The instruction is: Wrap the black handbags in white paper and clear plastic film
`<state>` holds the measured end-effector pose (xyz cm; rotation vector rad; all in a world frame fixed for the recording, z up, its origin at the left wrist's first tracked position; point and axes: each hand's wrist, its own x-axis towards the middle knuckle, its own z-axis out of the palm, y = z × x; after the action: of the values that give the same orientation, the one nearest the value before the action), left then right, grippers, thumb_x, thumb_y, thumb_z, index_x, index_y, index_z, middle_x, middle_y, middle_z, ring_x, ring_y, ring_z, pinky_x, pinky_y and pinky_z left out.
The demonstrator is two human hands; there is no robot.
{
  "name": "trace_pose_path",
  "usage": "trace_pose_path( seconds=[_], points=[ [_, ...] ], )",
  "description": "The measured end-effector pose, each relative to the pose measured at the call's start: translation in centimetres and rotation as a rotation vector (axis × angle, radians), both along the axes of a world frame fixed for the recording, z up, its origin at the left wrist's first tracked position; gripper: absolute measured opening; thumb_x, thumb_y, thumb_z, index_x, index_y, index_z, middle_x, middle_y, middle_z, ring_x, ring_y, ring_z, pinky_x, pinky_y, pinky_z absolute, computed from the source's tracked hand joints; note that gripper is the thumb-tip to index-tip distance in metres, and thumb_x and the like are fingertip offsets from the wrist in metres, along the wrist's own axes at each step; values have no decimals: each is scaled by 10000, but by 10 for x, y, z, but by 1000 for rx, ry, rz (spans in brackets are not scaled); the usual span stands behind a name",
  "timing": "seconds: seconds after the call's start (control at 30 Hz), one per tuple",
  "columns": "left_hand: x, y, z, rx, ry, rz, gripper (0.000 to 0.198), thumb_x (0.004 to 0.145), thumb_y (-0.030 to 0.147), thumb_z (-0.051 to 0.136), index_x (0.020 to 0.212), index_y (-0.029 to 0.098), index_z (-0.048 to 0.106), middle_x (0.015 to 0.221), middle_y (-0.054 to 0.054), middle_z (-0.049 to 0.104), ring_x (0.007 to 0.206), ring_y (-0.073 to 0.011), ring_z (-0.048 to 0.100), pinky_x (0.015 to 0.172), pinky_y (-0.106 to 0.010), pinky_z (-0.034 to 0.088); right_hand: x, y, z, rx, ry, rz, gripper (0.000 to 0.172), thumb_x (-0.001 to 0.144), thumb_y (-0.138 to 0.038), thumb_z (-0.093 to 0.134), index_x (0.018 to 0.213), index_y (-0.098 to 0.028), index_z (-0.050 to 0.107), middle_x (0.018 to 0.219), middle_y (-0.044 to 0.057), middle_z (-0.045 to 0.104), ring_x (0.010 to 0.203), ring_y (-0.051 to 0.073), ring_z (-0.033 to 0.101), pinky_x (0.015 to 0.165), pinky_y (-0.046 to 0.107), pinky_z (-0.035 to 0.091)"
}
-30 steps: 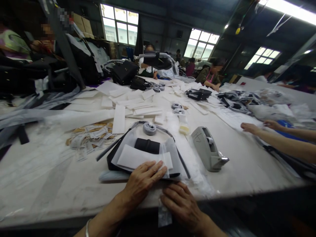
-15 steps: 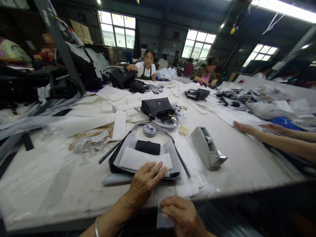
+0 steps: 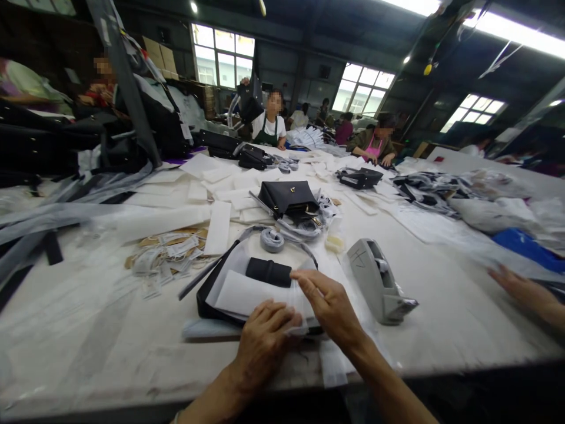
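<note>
A flat black bag lies in front of me near the table's front edge, covered by white paper sheets and a folded black piece. My left hand rests flat on the near edge of the paper, fingers stretched out. My right hand lies over the right side of the bag and paper, fingers extended and touching the sheet. A grey strap roll sits just behind the bag.
A grey tape dispenser stands to the right of my hands. A black handbag sits behind, among white paper strips. Paper tags lie at the left. Another person's hand rests at the far right. Other workers sit across the table.
My right hand rose from the table's front edge onto the right side of the bag. The other person's arms at the right drew back. The black handbag appeared behind my bag.
</note>
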<state>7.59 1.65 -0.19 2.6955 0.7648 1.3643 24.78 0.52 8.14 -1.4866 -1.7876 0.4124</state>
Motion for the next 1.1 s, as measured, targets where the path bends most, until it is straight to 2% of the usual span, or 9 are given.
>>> trace_pose_path(
  seconds=[0.13,0.23,0.37,0.43,0.6,0.7,0.87,1.0,1.1],
  points=[
    [3,2,-7,0,-2,10,336,1007,173,387,1140,260,682,1062,-21,729,1051,-173,638,1050,-384,431,16,25,-38,-66,-494,-25,400,963,-222,506,1354,-187,585,1430,121,551,1396,314,418,1157,572,293],
    [5,3,-10,-4,-12,10,338,997,147,401,1125,266,690,1059,-5,736,1038,-170,648,1052,-381,423,24,32,-57,-130,-582,-23,420,961,-194,514,1379,-192,557,1458,100,521,1427,308,366,1169,595,256],
    [4,3,-9,-28,-23,2,342,993,142,403,1132,270,688,1058,-10,740,1037,-177,655,1043,-388,429,29,16,-42,60,-433,2,372,964,-174,492,1318,-196,603,1384,100,599,1399,292,418,1183,623,211],
    [3,2,-7,-38,-17,1,353,982,127,406,1139,276,684,1059,-9,741,1038,-177,659,1039,-392,435,31,-2,-28,135,-311,118,380,964,-115,426,1270,-206,631,1322,84,649,1350,234,490,1184,531,299],
    [0,2,1,-28,-48,0,378,961,89,370,1119,248,675,1053,0,746,1025,-163,675,1006,-374,472,29,-51,-14,-15,-307,400,672,776,-5,463,1418,-201,478,1395,79,593,1291,197,552,1132,391,423],
    [-1,3,5,-19,-69,-30,320,973,123,373,1103,205,653,1038,-16,750,1020,-161,685,1006,-368,480,19,-63,-25,100,-382,296,604,804,-62,568,1390,-174,474,1350,106,623,1263,232,575,1121,410,436],
    [2,1,9,-65,-49,20,211,995,160,416,1036,190,621,938,-20,742,955,-165,699,997,-372,482,-1,-57,-41,314,-363,71,203,953,-241,587,1140,-168,615,1020,97,746,971,235,703,955,377,526],
    [9,-1,13,-113,-26,94,196,982,142,419,872,188,575,824,-23,691,858,-172,687,976,-399,487,-2,-44,-39,158,-291,-103,270,977,-329,555,744,-208,621,683,30,675,661,199,646,671,297,491],
    [13,-2,15,-132,-31,138,174,963,131,458,826,191,548,800,-15,659,869,-175,672,1024,-429,442,3,-32,-37,-2,-180,-154,237,983,-311,532,806,-218,659,708,7,685,660,179,635,652,266,440]
  ],
)
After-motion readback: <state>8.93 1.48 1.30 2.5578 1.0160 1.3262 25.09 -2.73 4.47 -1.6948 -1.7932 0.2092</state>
